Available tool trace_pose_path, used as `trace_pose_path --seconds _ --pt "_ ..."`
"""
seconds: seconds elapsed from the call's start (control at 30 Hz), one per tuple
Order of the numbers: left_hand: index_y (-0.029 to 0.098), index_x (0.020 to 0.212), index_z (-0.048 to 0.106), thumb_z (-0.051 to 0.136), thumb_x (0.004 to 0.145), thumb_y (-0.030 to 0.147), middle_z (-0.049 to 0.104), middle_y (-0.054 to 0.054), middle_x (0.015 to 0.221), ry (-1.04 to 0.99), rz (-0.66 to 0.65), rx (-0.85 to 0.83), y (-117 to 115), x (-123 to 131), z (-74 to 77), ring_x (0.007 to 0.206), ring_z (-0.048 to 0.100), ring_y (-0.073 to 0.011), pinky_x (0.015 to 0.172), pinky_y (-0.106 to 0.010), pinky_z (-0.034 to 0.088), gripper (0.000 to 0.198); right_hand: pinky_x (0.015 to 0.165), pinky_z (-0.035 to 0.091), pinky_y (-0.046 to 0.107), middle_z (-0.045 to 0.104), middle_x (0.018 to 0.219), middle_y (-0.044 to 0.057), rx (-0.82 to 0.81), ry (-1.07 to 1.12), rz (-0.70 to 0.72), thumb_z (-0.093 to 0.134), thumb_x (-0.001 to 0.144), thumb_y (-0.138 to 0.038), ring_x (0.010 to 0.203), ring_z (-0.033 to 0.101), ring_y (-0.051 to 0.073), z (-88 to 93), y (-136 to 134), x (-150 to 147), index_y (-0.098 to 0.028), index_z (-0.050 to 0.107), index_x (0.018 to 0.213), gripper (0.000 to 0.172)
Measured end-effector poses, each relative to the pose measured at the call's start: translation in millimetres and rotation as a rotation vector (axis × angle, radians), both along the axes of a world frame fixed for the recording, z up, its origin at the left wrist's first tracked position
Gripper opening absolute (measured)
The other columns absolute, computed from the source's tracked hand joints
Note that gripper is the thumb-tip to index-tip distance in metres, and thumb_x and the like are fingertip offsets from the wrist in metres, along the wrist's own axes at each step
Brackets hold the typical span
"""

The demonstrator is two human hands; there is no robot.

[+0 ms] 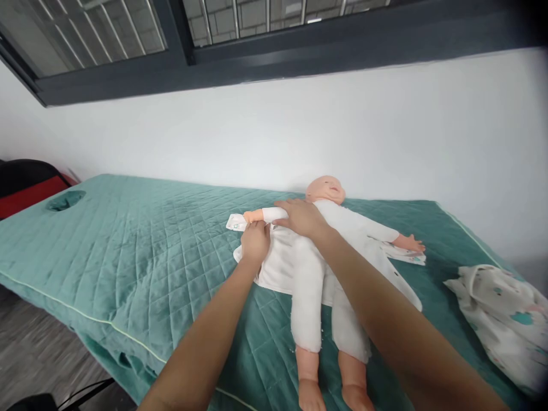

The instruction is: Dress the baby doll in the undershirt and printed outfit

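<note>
The doll (309, 260) lay on its back on the bed (149, 245), over the spread shirt (276, 265). The left hand (256, 242) curled at the shirt's edge near the doll's wrist (whether it pinched there, I couldn't tell). The right hand (303, 218) lay outstretched across the doll's upper arm.

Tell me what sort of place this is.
Perhaps a massage or infant-care training room: a quilted green bed has a hole near one end, and a baby doll lies on it, below a barred window.
</note>
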State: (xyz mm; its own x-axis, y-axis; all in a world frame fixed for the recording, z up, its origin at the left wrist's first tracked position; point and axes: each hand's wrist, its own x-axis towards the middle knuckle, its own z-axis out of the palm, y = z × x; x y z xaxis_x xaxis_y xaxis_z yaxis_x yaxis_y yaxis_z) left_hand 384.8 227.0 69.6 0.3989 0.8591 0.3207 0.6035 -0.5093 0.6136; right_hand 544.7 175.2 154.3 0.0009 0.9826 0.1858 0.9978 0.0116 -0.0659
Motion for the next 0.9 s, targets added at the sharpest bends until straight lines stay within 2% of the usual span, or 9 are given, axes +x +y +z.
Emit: trace_pose_path --seconds 0.1,0.17,0.3,0.47,0.6,0.7,0.83,0.9 --pt "0.017 0.082 0.066 0.047 0.095 0.031 0.071 -0.013 0.089 -0.228 0.078 -0.167 7 -3 -0.3 0.089 0.065 -0.0283 0.084 -0.039 0.046 0.027 0.096 0.040 0.045 0.068 0.124 0.009 0.017 0.043 0.030 0.049 0.097 -0.060 0.114 0.059 0.032 -2.1 -3 3 -0.028 0.059 0.135 0.051" --pt "0.016 0.085 0.065 0.045 0.094 0.026 0.072 -0.011 0.089 -0.319 0.123 -0.195 8 -6 -0.4 0.085 0.065 -0.0245 0.079 -0.035 0.046 0.024 0.096 0.039 0.044 0.068 0.123 0.008 0.015 0.063 0.052 0.047 0.097 -0.062 0.114 0.058 0.031 -1.5 -5 5 -0.030 0.064 0.129 0.048" --pt "0.016 0.087 0.061 0.042 0.090 0.016 0.071 -0.006 0.091 -0.453 0.182 -0.197 7 -10 -0.1 0.083 0.063 -0.0177 0.073 -0.027 0.045 0.019 0.095 0.038 0.042 0.070 0.115 0.007 -0.023 0.055 0.059 0.042 0.098 -0.064 0.113 0.058 0.029 2.7 -10 7 -0.030 0.070 0.118 0.049" --pt "0.018 0.082 0.058 0.043 0.096 0.027 0.067 -0.002 0.083 -0.560 0.230 -0.179 3 -13 2.2 0.079 0.060 -0.0158 0.073 -0.026 0.045 0.023 0.095 0.038 0.043 0.071 0.113 0.009 -0.083 -0.018 -0.008 0.043 0.097 -0.062 0.111 0.058 0.030 4.9 -12 6 -0.026 0.072 0.113 0.049" --pt "0.019 0.081 0.057 0.043 0.100 0.033 0.064 -0.002 0.078 -0.509 0.245 -0.067 -1 -14 2.2 0.076 0.058 -0.0160 0.074 -0.027 0.043 0.028 0.095 0.037 0.045 0.072 0.110 0.012 -0.132 -0.101 -0.088 0.049 0.095 -0.057 0.111 0.059 0.032 2.0 -12 7 -0.024 0.073 0.112 0.044" --pt "0.019 0.087 0.059 0.039 0.103 0.033 0.065 -0.004 0.084 -0.328 0.159 0.063 -9 -11 1.7 0.079 0.060 -0.0176 0.075 -0.029 0.044 0.028 0.095 0.037 0.047 0.071 0.112 0.014 -0.146 -0.132 -0.133 0.051 0.094 -0.056 0.112 0.059 0.034 -2.1 -12 7 -0.023 0.073 0.113 0.044" --pt "0.020 0.094 0.061 0.038 0.104 0.031 0.067 -0.007 0.092 0.028 -0.172 0.303 -21 -5 3.8 0.090 0.062 -0.0199 0.081 -0.030 0.046 0.028 0.095 0.037 0.046 0.071 0.115 0.015 -0.093 -0.150 -0.136 0.055 0.094 -0.045 0.113 0.059 0.034 -9.8 -9 -1 -0.020 0.071 0.114 0.036" --pt "0.020 0.095 0.062 0.037 0.104 0.033 0.067 -0.008 0.093 0.134 -0.271 0.400 -24 -3 5.4 0.093 0.062 -0.0204 0.085 -0.031 0.046 0.030 0.094 0.037 0.046 0.071 0.115 0.017 -0.067 -0.144 -0.151 0.056 0.093 -0.034 0.111 0.060 0.034 -12.5 -5 -6 -0.016 0.070 0.114 0.031"
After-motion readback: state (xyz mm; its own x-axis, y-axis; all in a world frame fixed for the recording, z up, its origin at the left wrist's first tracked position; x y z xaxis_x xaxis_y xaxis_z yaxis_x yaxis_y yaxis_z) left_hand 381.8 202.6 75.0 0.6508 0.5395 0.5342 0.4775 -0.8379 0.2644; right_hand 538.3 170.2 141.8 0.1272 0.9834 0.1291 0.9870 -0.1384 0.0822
